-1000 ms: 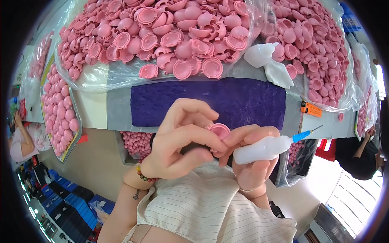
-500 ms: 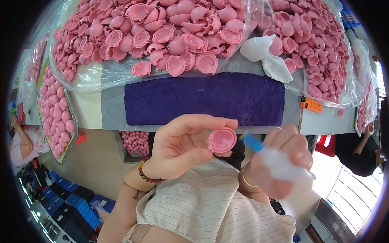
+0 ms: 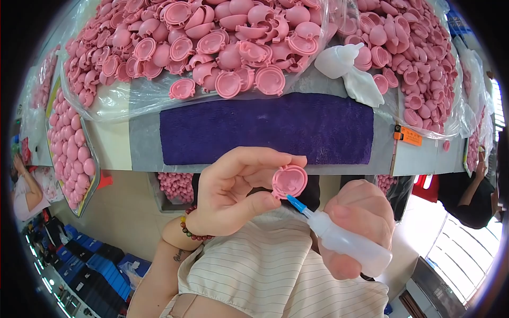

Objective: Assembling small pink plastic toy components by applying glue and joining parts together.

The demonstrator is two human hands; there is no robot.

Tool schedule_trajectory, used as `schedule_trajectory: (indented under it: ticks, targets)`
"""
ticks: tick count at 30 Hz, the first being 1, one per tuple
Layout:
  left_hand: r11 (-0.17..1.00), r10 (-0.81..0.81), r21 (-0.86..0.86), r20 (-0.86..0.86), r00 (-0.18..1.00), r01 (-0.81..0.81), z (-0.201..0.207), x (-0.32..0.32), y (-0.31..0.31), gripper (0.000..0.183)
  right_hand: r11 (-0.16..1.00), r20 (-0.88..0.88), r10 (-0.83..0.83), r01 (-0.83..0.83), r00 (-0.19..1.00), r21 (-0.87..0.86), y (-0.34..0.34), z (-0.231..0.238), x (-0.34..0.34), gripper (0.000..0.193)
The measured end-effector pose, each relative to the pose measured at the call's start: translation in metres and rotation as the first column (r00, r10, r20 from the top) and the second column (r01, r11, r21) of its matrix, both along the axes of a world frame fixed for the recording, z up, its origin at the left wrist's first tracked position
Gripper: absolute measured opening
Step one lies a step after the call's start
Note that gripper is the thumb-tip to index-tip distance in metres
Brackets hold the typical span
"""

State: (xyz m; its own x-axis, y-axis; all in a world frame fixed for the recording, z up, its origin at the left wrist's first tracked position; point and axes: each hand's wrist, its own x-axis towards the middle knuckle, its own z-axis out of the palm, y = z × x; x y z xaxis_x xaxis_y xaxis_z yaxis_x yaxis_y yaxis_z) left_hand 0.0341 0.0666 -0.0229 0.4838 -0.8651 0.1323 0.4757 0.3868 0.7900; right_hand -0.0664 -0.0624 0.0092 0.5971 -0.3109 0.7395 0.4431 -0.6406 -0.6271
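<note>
Between the thumb and fingers of my left hand (image 3: pixel 238 188) is a round pink plastic half-shell (image 3: pixel 290 182), its hollow side toward me. My right hand (image 3: pixel 360 222) is wrapped round a translucent white squeeze bottle (image 3: pixel 352 246). The bottle's blue nozzle tip (image 3: pixel 297 204) is at the lower rim of the half-shell, near its small tab; whether it touches cannot be made out. Both hands are in front of the near edge of the table, beyond which lies a dark purple cloth (image 3: pixel 265 130).
Pink half-shells (image 3: pixel 228 58) are heaped on clear plastic at the back, with another heap (image 3: pixel 408 63) at the right. A second white bottle (image 3: pixel 338 59) and a white cloth (image 3: pixel 363 90) lie between. A tray of pink pieces (image 3: pixel 71 148) stands left. Other people work at both sides.
My right hand has brought the squeeze bottle left and turned it, so the blue tip now reaches the half-shell's lower rim. My left hand has barely moved.
</note>
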Motion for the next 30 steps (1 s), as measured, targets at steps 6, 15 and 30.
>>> schedule_trajectory:
  ticks: [6, 15, 30]
  targets:
    - [0.996, 0.06, 0.061, 0.064, 0.996, -0.064, 0.003, -0.002, -0.002, 0.044, 0.994, 0.086, -0.043, 0.034, 0.995, 0.104, -0.002, -0.003, 0.001, 0.052]
    - [0.99, 0.111, 0.069, 0.164, 0.98, -0.124, 0.004, 0.0, 0.002, 0.046, 0.999, 0.123, -0.019, 0.024, 0.992, -0.039, -0.006, -0.005, 0.006, 0.06]
    - [0.933, 0.282, 0.027, 0.568, 0.773, -0.36, 0.004, 0.004, 0.0, 0.032, 0.979, 0.256, -0.043, -0.011, 0.966, 0.206, -0.01, -0.012, 0.003, 0.056]
